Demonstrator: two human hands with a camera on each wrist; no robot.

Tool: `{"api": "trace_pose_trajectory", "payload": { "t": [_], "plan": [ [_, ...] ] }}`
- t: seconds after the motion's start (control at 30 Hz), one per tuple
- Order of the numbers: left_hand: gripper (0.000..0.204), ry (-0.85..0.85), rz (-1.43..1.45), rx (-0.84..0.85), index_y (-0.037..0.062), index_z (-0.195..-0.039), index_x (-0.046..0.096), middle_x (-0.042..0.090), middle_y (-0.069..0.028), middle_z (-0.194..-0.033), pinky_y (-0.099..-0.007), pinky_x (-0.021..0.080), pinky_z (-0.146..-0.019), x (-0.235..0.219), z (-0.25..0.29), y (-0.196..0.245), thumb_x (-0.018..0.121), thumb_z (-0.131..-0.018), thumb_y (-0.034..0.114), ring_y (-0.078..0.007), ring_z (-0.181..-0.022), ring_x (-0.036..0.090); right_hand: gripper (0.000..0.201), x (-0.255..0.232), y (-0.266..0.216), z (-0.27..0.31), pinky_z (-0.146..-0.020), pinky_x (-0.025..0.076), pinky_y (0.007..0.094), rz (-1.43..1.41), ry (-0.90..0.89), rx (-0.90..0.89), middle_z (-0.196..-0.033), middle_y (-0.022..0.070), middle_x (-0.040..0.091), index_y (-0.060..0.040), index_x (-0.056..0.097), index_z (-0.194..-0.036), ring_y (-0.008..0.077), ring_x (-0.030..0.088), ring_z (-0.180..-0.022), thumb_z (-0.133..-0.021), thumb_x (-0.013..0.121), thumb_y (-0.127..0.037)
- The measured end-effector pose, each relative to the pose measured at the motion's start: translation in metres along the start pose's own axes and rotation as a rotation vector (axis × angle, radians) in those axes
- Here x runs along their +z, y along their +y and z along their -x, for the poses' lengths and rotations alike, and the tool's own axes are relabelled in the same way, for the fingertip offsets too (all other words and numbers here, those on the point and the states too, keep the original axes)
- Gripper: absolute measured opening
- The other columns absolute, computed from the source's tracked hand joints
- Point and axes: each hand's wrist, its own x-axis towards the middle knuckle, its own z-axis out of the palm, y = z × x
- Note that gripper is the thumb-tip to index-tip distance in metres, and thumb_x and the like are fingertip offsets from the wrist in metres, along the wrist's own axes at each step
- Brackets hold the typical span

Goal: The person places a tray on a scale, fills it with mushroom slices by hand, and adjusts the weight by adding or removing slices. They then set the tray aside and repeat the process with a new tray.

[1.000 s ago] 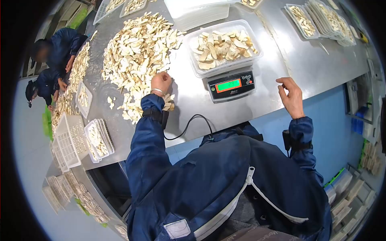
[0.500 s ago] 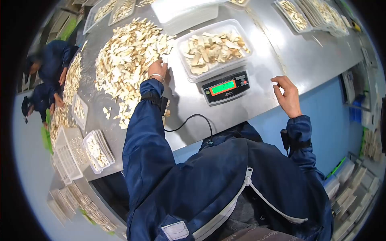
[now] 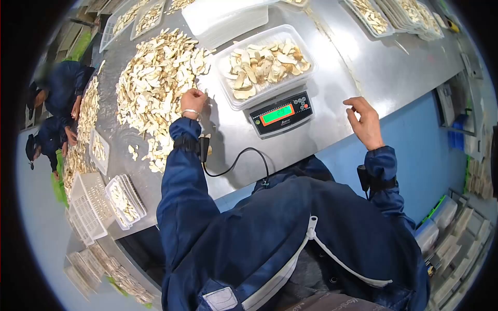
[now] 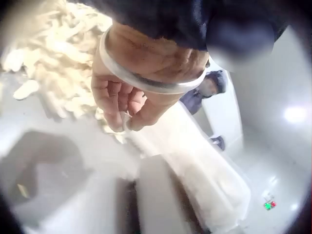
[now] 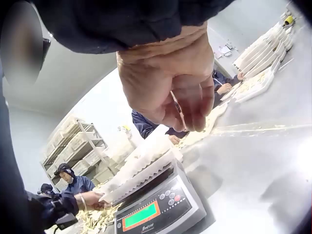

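My left hand (image 3: pixel 193 101) is at the right edge of a heap of sliced mushrooms (image 3: pixel 155 78). In the left wrist view its thumb and fingertips pinch a small pale mushroom slice (image 4: pixel 127 121), mostly hidden by the fingers. Right of it, a clear plastic tub (image 3: pixel 306 78) of larger mushroom slices (image 3: pixel 267 65) sits on a digital scale (image 3: pixel 280 114) with a lit green display. My right hand (image 3: pixel 365 123) hovers near the table's front edge, fingers loosely bent, holding nothing. The right wrist view shows the scale's front below that hand (image 5: pixel 168 90).
A stack of empty clear tubs (image 3: pixel 228 23) stands behind the tub. Trays of slices (image 3: pixel 373 18) are stacked at the back right. At the left are a white perforated basket (image 3: pixel 93 199) and stacked trays (image 3: pixel 124 202). Two people (image 3: pixel 62 93) work along the table's left side.
The head view has shifted, so the table and scale appear farther left. My left hand stays at the heap's right edge, its fingers moving slightly. The right hand stays loosely bent in the air.
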Motion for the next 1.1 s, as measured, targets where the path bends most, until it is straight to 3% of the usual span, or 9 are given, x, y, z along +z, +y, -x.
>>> {"api": "trace_pose_trajectory", "payload": {
  "t": [0.17, 0.23, 0.3, 0.43, 0.57, 0.67, 0.87, 1.0, 1.1],
  "plan": [
    [0.021, -0.042, 0.652, 0.230, -0.0040, -0.095, 0.063, 0.067, -0.0077, -0.082, -0.0224, 0.048, -0.063, -0.046, 0.048, 0.152, 0.072, -0.081, 0.010, -0.0115, -0.072, 0.063, 0.017, 0.004, -0.020, -0.017, -0.071, 0.050, 0.0350, 0.003, -0.072, -0.006, -0.097, 0.0115, 0.063, -0.0035, 0.064, -0.099, 0.0267, 0.063, -0.075, -0.083, 0.057, -0.004],
    [0.028, 0.049, 0.708, 0.293, -0.0053, -0.103, 0.062, 0.067, -0.0080, -0.087, -0.0237, 0.049, -0.067, -0.041, 0.034, 0.150, 0.069, -0.085, 0.015, -0.0119, -0.076, 0.063, 0.017, 0.005, -0.028, -0.020, -0.071, 0.050, 0.0351, 0.007, -0.077, -0.033, -0.097, 0.0115, 0.063, -0.0034, 0.064, -0.099, 0.0270, 0.063, -0.076, -0.083, 0.057, -0.004],
    [0.027, 0.182, -0.019, 0.238, 0.0016, -0.102, 0.066, 0.069, -0.0140, -0.090, -0.0311, 0.051, -0.069, -0.042, 0.021, 0.106, 0.066, -0.084, 0.022, -0.0219, -0.073, 0.066, 0.017, 0.005, -0.027, -0.019, -0.071, 0.050, 0.0352, 0.002, -0.076, -0.054, -0.098, 0.0116, 0.063, -0.0033, 0.064, -0.099, 0.0271, 0.063, -0.076, -0.083, 0.057, -0.004],
    [0.017, 0.118, -0.632, 0.297, 0.0056, -0.090, 0.067, 0.064, -0.0177, -0.095, -0.0433, 0.047, -0.081, -0.016, 0.021, -0.017, 0.060, -0.075, 0.007, -0.0360, -0.091, 0.058, 0.017, -0.004, -0.016, -0.005, -0.071, 0.050, 0.0352, 0.013, -0.062, 0.011, -0.099, 0.0117, 0.063, -0.0027, 0.063, -0.099, 0.0274, 0.063, -0.078, -0.083, 0.057, -0.004],
    [0.020, 0.233, -0.687, 0.312, 0.0067, -0.094, 0.065, 0.059, -0.0143, -0.097, -0.0439, 0.045, -0.082, -0.005, 0.031, -0.048, 0.058, -0.075, 0.006, -0.0345, -0.095, 0.054, 0.016, -0.007, -0.001, 0.006, -0.057, 0.045, 0.0307, 0.018, -0.024, 0.005, -0.098, 0.0097, 0.063, -0.0024, 0.063, -0.099, 0.0241, 0.059, -0.070, -0.084, 0.057, -0.003],
    [0.018, 0.172, -0.736, 0.311, 0.0057, -0.091, 0.064, 0.058, -0.0139, -0.095, -0.0443, 0.045, -0.080, -0.008, 0.032, -0.035, 0.058, -0.073, 0.006, -0.0338, -0.093, 0.055, 0.017, -0.012, -0.012, 0.003, -0.072, 0.050, 0.0364, 0.021, -0.072, 0.091, -0.100, 0.0117, 0.063, -0.0023, 0.064, -0.098, 0.0283, 0.064, -0.079, -0.083, 0.057, -0.003],
    [0.024, 0.264, -0.643, 0.318, 0.0045, -0.098, 0.065, 0.064, -0.0168, -0.093, -0.0428, 0.048, -0.078, -0.008, 0.036, -0.042, 0.057, -0.075, 0.007, -0.0355, -0.089, 0.059, 0.018, -0.003, -0.014, -0.014, -0.074, 0.050, 0.0369, -0.009, -0.055, -0.039, -0.099, 0.0126, 0.063, -0.0032, 0.064, -0.097, 0.0299, 0.063, -0.084, -0.081, 0.056, -0.002],
    [0.026, 0.243, -0.342, 0.029, 0.0073, -0.105, 0.067, 0.067, -0.0156, -0.084, -0.0376, 0.050, -0.068, -0.017, 0.047, -0.011, 0.062, -0.079, 0.011, -0.0281, -0.075, 0.064, 0.020, 0.013, -0.020, -0.050, -0.072, 0.049, 0.0336, -0.025, 0.061, -0.208, -0.096, 0.0122, 0.062, -0.0032, 0.064, -0.099, 0.0289, 0.062, -0.083, -0.081, 0.056, -0.001],
    [0.025, 0.343, 0.075, 0.137, 0.0055, -0.105, 0.067, 0.066, -0.0097, -0.080, -0.0292, 0.050, -0.066, -0.026, 0.050, 0.042, 0.063, -0.081, 0.011, -0.0160, -0.071, 0.062, 0.018, 0.025, -0.031, -0.083, -0.074, 0.048, 0.0354, -0.018, 0.067, -0.216, -0.091, 0.0114, 0.060, -0.0038, 0.065, -0.096, 0.0293, 0.060, -0.085, -0.080, 0.057, -0.003]
  ]
}}
